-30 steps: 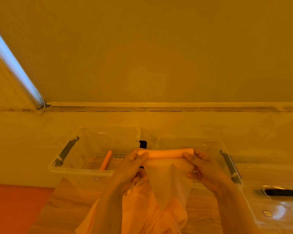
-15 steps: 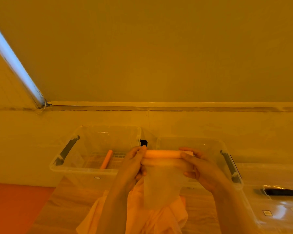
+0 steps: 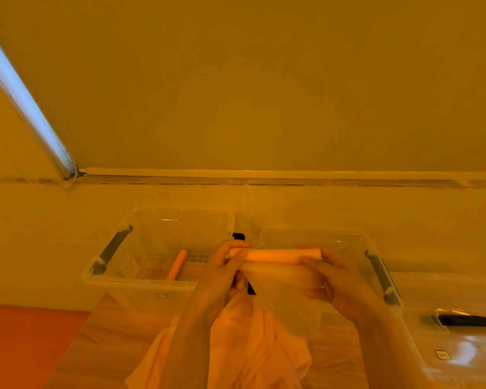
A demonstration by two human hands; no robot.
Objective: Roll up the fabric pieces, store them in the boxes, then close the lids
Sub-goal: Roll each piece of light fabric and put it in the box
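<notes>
— We record the fabric piece [image 3: 275,255] partly wound into a tight orange roll, lying level from left to right, held above the seam between the two boxes. Its loose tail hangs pale and sheer toward the near side.

— Agreed. We note the left box [image 3: 141,279], clear plastic, lid off, with one finished roll [image 3: 176,264] lying on its floor, slanted.

— The right box [image 3: 354,242] is likewise clear and uncovered. More loose fabric [image 3: 247,349] lies crumpled on the near table. A clear lid [image 3: 455,341] rests flat at the right.
</notes>
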